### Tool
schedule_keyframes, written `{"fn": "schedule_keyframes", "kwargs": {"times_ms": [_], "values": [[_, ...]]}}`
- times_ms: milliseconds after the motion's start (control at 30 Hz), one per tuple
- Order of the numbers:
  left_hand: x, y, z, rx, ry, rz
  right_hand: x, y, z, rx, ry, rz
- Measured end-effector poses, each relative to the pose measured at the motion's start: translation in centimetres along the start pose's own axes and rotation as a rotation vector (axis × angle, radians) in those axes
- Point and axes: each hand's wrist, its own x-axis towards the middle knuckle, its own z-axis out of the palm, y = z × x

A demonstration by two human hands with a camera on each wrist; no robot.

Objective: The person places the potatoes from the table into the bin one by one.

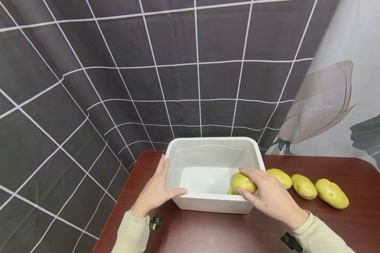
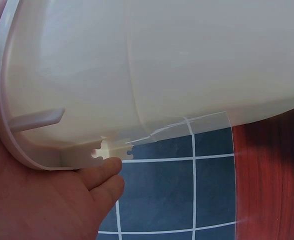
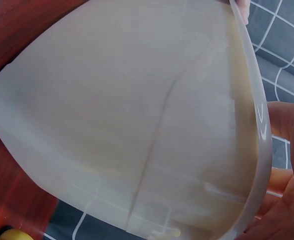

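As the left hand (image 1: pixel 155 193), splayed, apparently steadies the box (image 1: pixel 209 204), the right hand (image 1: pixel 270 193) grips a potato (image 1: pixel 241 182); three potatoes (image 1: pixel 304 187) lie outside.

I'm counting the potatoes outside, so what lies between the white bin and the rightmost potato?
In the head view, two more potatoes lie there; the right hand partly covers one.

Smooth yellow potato (image 1: pixel 240 183) gripped in the right hand (image 1: pixel 270 193), at the near-right corner of a white bin (image 1: pixel 209 203) that's sitting upright.
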Motion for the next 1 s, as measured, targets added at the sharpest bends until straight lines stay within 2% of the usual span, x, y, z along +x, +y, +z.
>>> {"fn": "schedule_keyframes", "kwargs": {"times_ms": [500, 1000], "values": [[0.01, -0.09, 0.06, 0.000, 0.004, 0.023, 0.03, 0.00, -0.05, -0.018, 0.037, -0.017], [-0.04, -0.12, -0.01, -0.009, 0.001, 0.021, -0.31, 0.31, -0.62, -0.026, 0.063, 0.004]]}}
